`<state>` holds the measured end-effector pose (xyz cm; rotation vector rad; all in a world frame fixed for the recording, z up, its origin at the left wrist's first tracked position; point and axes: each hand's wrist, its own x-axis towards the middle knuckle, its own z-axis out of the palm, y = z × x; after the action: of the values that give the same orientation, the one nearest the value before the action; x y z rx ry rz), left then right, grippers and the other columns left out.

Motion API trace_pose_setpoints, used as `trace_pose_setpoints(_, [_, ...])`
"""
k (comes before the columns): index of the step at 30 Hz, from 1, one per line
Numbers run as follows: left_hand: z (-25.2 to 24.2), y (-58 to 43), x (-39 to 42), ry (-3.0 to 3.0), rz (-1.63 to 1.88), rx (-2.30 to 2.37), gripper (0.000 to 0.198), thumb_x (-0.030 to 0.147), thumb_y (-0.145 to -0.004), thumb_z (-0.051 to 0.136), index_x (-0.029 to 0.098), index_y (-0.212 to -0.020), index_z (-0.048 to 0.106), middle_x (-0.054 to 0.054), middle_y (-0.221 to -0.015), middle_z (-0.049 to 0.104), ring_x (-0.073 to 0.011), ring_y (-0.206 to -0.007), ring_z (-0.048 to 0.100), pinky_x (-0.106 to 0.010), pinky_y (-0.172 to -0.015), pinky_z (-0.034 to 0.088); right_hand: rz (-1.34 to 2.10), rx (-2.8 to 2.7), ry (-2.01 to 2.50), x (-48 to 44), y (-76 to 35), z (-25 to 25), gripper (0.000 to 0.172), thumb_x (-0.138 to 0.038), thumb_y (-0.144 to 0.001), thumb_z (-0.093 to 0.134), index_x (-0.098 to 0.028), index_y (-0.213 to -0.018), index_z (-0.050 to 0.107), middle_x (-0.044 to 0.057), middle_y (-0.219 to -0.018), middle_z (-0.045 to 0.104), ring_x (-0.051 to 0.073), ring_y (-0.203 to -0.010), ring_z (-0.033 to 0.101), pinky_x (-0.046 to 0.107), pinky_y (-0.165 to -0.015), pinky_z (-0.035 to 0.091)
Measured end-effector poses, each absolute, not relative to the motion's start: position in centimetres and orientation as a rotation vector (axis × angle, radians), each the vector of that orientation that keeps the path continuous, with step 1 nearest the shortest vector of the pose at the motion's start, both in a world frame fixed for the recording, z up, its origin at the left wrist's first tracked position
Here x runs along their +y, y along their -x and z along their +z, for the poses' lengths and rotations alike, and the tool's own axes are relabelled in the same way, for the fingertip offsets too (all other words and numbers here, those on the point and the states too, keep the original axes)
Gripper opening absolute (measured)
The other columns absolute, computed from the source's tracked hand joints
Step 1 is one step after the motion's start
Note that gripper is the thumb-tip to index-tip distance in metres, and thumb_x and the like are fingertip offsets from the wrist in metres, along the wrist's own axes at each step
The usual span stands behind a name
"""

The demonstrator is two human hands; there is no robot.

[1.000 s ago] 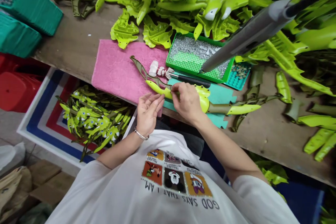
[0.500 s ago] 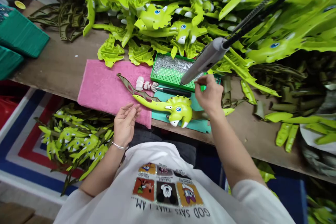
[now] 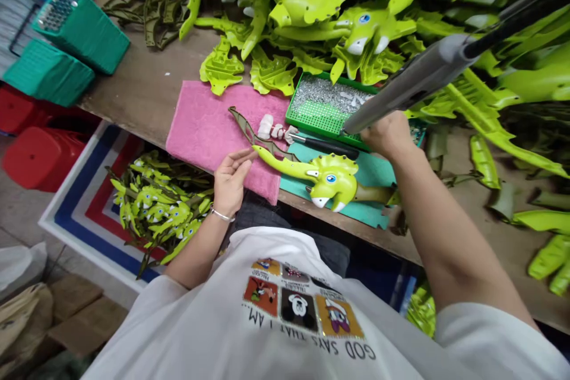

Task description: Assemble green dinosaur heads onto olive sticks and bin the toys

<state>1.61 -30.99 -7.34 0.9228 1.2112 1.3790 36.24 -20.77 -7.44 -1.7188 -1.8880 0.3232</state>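
My left hand [image 3: 231, 181] is at the near edge of the pink cloth, fingers stretched out and fingertips at the tip of a lime-green dinosaur toy's long horn [image 3: 285, 165]. The toy's head [image 3: 332, 181], blue-eyed, lies on a teal mat [image 3: 376, 169], with an olive part behind it. My right hand [image 3: 389, 133] is at the right end of a green tray [image 3: 318, 122] of small metal screws. A grey electric screwdriver [image 3: 401, 86] slants down in front of that hand; its fingers are mostly hidden. A black-handled screwdriver [image 3: 327, 146] with a wrapped end lies beside the tray.
Lime-green toy parts [image 3: 312, 3] are heaped along the back. The pink cloth [image 3: 200, 119] lies at left, with an olive strip on it. Teal boxes [image 3: 84, 29] stand at far left. Below the table edge, a striped bin [image 3: 84, 190] holds several green toys.
The camera view has shifted, moving the scene rightward within the frame. My left fingers have come to the horn tip. My right hand has moved behind the electric screwdriver's lower end.
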Motion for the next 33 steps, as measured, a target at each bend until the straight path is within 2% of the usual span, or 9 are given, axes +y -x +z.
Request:
trace_pose_setpoints(3, [-7.4,-1.7,-30.3,-1.034,1.408,1.221,0.043,0.039,-0.076,0.084,0.021,-0.111,0.066,-0.008,-0.109,0.076,-0.0203,-0.107,0.073,-0.033,-0.096,0.056,0.253,-1.723,1.858,-24.1,-35.8,-5.5,0.015,-0.018,-0.076,0.058,-0.025,-0.084,0.047,0.006,-0.08,0.07,0.02,-0.071,0.064,0.038,-0.075,0.053])
trace_pose_setpoints(5, [-7.4,-1.9,-30.0,-1.049,1.432,1.228,0.05,0.036,-0.072,0.088,0.023,-0.114,0.066,-0.005,-0.103,0.077,-0.0175,-0.099,0.074,-0.029,-0.091,0.058,0.3,-1.657,1.814,-27.4,-35.1,-4.2,0.019,-0.025,-0.08,0.061,-0.025,-0.093,0.048,0.005,-0.085,0.072,0.02,-0.072,0.067,0.036,-0.071,0.055])
trace_pose_setpoints(7, [-7.3,-2.3,-29.9,-1.036,1.427,1.235,0.049,0.035,-0.069,0.09,0.022,-0.11,0.068,-0.003,-0.094,0.077,-0.0151,-0.089,0.075,-0.027,-0.086,0.059,0.38,-1.674,1.754,-30.5,-34.2,-3.4,0.022,-0.03,-0.081,0.066,-0.026,-0.094,0.048,0.002,-0.084,0.072,0.021,-0.075,0.07,0.037,-0.07,0.057])
trace_pose_setpoints(10, [-7.1,-3.0,-30.0,-1.025,1.403,1.26,0.037,0.037,-0.068,0.09,0.019,-0.096,0.074,-0.002,-0.087,0.077,-0.0141,-0.08,0.075,-0.026,-0.081,0.061,0.424,-1.761,1.71,-33.3,-33.1,-3.5,0.022,-0.028,-0.081,0.067,-0.027,-0.094,0.049,0.001,-0.084,0.072,0.022,-0.076,0.071,0.037,-0.069,0.058])
trace_pose_setpoints(17, [-7.0,-3.2,-30.4,-1.002,1.41,1.381,0.028,0.036,-0.067,0.088,0.018,-0.085,0.076,0.0,-0.074,0.076,-0.0105,-0.064,0.071,-0.021,-0.065,0.059,0.32,-1.851,1.705,-34.4,-32.5,-5.1,0.014,-0.024,-0.084,0.064,-0.024,-0.095,0.054,0.004,-0.087,0.074,0.023,-0.079,0.072,0.037,-0.072,0.057])
trace_pose_setpoints(23, [-6.7,-2.9,-30.4,-0.986,1.448,1.405,0.028,0.036,-0.07,0.086,0.017,-0.087,0.076,-0.001,-0.078,0.078,-0.0124,-0.067,0.075,-0.022,-0.069,0.062,0.251,-1.838,1.724,-31.6,-34.5,-4.4,0.009,-0.025,-0.085,0.06,-0.024,-0.094,0.06,0.004,-0.09,0.076,0.022,-0.082,0.074,0.036,-0.076,0.058])
trace_pose_setpoints(28, [-6.7,-3.1,-30.5,-1.018,1.452,1.366,0.03,0.037,-0.074,0.084,0.017,-0.093,0.074,-0.003,-0.083,0.079,-0.0149,-0.071,0.077,-0.024,-0.069,0.063,0.251,-1.871,1.872,-25.4,-36.8,-6.0,0.02,-0.017,-0.077,0.057,-0.021,-0.096,0.057,0.007,-0.089,0.076,0.025,-0.085,0.073,0.04,-0.081,0.056])
trace_pose_setpoints(33, [-7.7,-2.8,-30.2,-1.187,1.541,1.456,0.025,0.034,-0.079,0.08,0.016,-0.095,0.073,-0.004,-0.085,0.079,-0.0147,-0.076,0.076,-0.025,-0.075,0.061,0.243,-1.935,1.898,-22.1,-37.4,-8.0,0.015,-0.016,-0.069,0.063,-0.023,-0.077,0.052,0.007,-0.072,0.067,0.027,-0.082,0.067,0.041,-0.084,0.052])
